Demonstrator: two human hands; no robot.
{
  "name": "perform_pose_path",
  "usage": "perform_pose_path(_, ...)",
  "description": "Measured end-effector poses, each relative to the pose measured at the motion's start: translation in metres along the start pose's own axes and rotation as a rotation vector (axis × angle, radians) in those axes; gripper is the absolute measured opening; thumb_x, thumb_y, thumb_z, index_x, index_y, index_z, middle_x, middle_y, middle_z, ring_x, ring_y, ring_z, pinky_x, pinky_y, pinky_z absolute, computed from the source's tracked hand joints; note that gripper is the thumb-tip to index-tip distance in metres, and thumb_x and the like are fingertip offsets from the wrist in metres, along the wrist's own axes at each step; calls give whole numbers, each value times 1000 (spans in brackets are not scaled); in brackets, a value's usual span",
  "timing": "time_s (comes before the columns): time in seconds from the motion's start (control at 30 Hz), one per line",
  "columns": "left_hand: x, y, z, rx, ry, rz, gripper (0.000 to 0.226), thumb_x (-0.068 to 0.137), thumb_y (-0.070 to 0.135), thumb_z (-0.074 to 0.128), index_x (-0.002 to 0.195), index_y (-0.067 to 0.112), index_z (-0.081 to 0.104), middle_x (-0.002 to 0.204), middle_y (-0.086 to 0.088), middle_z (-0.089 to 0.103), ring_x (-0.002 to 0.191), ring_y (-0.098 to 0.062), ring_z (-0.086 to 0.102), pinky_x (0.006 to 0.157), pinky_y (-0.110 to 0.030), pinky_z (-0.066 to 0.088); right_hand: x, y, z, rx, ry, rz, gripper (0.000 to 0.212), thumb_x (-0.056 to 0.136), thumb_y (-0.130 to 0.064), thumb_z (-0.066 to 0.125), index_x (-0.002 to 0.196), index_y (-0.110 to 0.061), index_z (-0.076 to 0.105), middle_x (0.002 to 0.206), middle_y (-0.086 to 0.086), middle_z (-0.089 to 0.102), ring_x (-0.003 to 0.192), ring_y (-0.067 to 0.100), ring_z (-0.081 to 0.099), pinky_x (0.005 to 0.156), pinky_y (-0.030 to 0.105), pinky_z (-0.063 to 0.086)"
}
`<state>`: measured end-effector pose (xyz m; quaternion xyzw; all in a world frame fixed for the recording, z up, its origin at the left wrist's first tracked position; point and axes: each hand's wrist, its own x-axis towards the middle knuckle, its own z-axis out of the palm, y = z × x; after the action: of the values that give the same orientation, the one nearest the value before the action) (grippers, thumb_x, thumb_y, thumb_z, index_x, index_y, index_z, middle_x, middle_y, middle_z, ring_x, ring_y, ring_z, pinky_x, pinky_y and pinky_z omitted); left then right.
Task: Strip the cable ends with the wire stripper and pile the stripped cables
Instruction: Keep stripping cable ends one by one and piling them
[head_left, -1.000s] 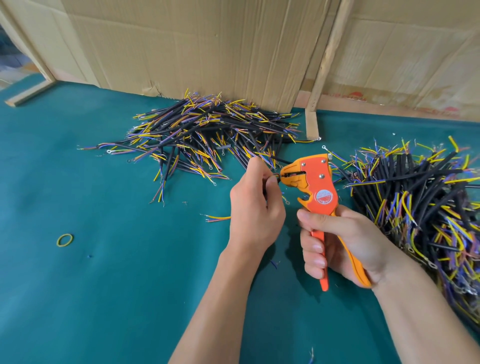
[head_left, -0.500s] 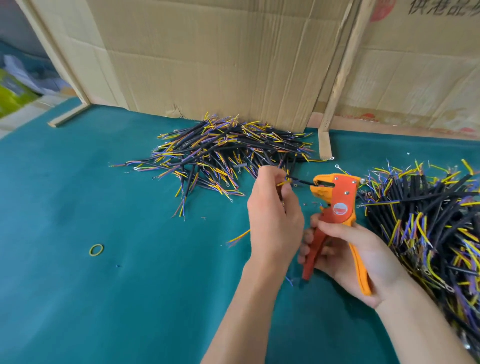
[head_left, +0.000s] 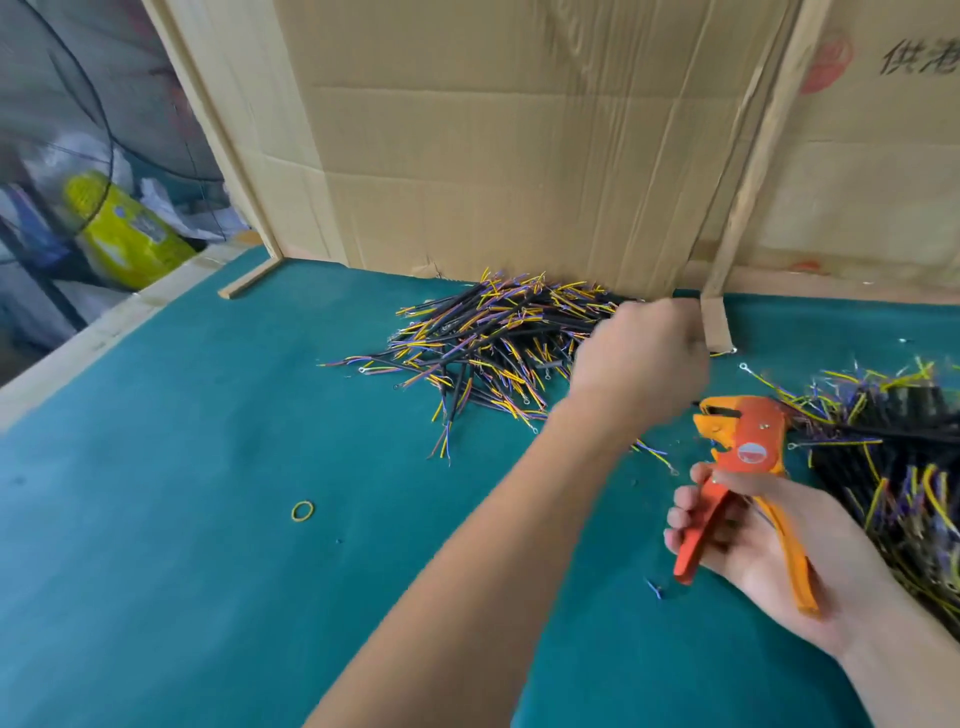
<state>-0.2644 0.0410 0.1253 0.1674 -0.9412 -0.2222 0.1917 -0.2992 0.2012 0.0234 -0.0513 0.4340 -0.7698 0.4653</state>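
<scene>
The left hand (head_left: 641, 358), blurred and seen from behind so its grip cannot be told, reaches over the stripped cable pile (head_left: 488, 348) on the green worktop (head_left: 208, 467), likely dropping one off, while the right hand (head_left: 753, 540) holds the orange wire stripper (head_left: 740, 447) beside the unstripped heap (head_left: 893, 467), from which the next cable must come.

Both forearms are bare, with no sleeve in view. The left hand (head_left: 641, 358) and right hand (head_left: 748, 540) show no gloves.

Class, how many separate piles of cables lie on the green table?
2. One pile lies against the cardboard behind the left hand; the other pile lies right of the stripper, partly out of frame.
</scene>
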Motion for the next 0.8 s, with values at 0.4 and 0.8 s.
perform_pose_path(0.4,-69,-187,-21,61,190,-700,21,89,32,71,99,16,61,105,-11,68,100,-38,61,81,-37,50,-2,-5,-5,101,-100,60,39,60,-18,89,94,-2,77,89,21,64,76,37,67,74,50,59)
perform_pose_path(0.8,-180,-154,-22,-438,237,-641,12,88,22,76,77,19,71,53,7,61,37,-11,51,41,-19,37,-12,21,30,58,-300,160,60,58,-11,94,111,6,70,96,30,63,82,45,65,85,57,56)
